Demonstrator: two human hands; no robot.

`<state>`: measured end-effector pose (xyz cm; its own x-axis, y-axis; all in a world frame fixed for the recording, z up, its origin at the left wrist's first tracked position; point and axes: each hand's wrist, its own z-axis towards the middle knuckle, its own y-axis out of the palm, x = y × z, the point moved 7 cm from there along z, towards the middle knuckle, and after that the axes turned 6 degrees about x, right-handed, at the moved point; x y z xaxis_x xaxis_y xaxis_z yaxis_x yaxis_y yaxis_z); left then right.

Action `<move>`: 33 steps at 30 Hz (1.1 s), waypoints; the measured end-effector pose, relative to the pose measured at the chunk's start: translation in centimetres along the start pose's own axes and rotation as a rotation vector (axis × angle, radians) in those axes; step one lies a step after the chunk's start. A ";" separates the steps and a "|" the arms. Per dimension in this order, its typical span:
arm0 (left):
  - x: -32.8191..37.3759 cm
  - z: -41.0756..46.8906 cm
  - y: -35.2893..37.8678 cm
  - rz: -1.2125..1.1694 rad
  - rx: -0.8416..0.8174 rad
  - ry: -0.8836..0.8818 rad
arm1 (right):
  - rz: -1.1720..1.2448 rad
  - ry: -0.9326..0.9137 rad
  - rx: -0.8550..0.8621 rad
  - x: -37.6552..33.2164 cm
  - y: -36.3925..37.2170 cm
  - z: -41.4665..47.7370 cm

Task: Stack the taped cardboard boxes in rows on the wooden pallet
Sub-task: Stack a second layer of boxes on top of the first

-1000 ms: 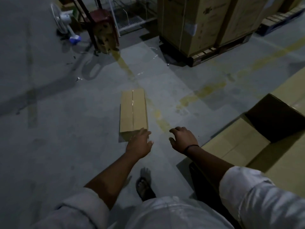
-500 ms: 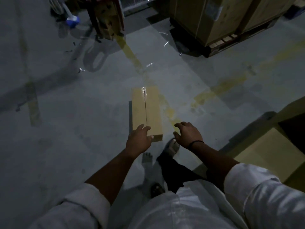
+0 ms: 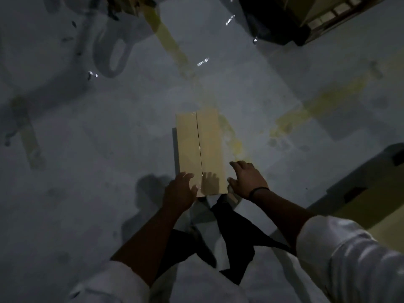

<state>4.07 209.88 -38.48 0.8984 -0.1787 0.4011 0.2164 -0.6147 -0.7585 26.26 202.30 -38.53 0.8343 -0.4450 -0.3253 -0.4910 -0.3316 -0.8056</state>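
Approach to pickup. The taped box (image 3: 200,149) lies flat on the floor (image 3: 87,171), centre. Over the last second both hands have closed in: left hand (image 3: 180,192) at its near left corner, right hand (image 3: 248,180) beside its right edge. Fingers are spread and hold nothing yet; the lift likely comes next.

There was one long, tan, tape-sealed cardboard box (image 3: 200,147), one left hand (image 3: 179,191), one right hand (image 3: 248,180), one thin black wristband (image 3: 258,190), and one wooden pallet (image 3: 341,8).
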 end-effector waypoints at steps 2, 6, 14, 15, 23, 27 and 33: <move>-1.1 2.8 0.5 -0.029 0.022 0.012 | 0.017 0.038 -0.004 0.5 0.6 2.6; -3.4 8.8 3.1 -0.085 0.005 0.001 | 0.047 0.094 0.007 1.8 4.1 8.0; -9.0 20.7 10.3 0.036 0.118 0.096 | 0.064 0.132 0.029 3.9 15.1 18.9; -9.8 21.9 11.2 0.046 0.133 0.098 | 0.047 0.124 0.030 4.0 16.3 20.3; -15.1 31.0 16.2 0.057 0.034 0.133 | 0.020 0.076 -0.002 4.0 22.7 28.8; -15.4 32.8 16.6 -0.090 0.060 0.162 | 0.054 0.051 0.016 3.5 24.0 31.2; -15.0 33.6 16.1 -0.225 0.062 0.058 | 0.097 0.110 0.035 2.9 24.3 31.6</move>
<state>6.89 228.47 -74.00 0.8017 -0.0875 0.5913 0.4333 -0.5962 -0.6758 24.65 219.23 -74.72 0.7496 -0.5631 -0.3479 -0.5575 -0.2537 -0.7905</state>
